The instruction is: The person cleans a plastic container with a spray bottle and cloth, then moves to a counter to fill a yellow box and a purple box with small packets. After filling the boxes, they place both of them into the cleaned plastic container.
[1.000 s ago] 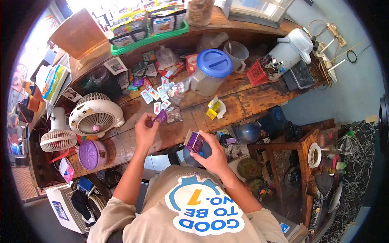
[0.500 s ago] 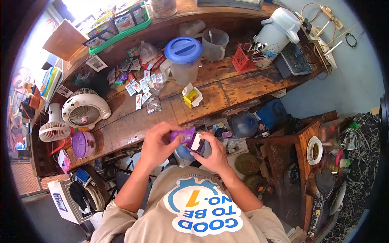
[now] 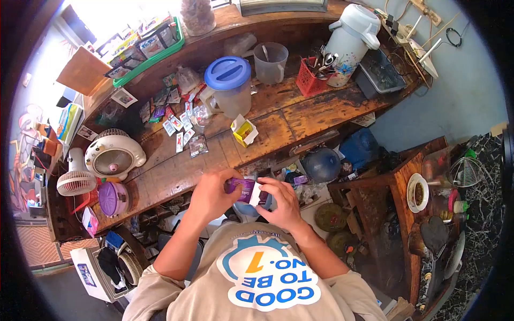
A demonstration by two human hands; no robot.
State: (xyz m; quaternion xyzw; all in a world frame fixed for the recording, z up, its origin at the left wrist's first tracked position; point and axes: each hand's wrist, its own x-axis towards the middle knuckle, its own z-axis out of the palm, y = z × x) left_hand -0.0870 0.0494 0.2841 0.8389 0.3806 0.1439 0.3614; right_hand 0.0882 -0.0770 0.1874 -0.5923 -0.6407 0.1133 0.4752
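Note:
In front of my chest, a small purple packet with printed lettering and a white part at its right end is held between both hands. My left hand pinches its left end, thumb and fingers closed on it. At the white end, the fingers of my right hand are bent around the packet. Just beyond my hands on the wooden counter stands an opened yellow box. Several small white sachets lie farther left, by a dark clear-wrapped packet.
A blue-lidded pitcher, a clear jug, a red basket of cutlery and a large thermos line the counter's back. Fans and a purple tub occupy the left. A wooden stand is at right.
The purple packet has turned slightly in my hands, and my right fingers now cover more of its white end. The whole view has shifted a little.

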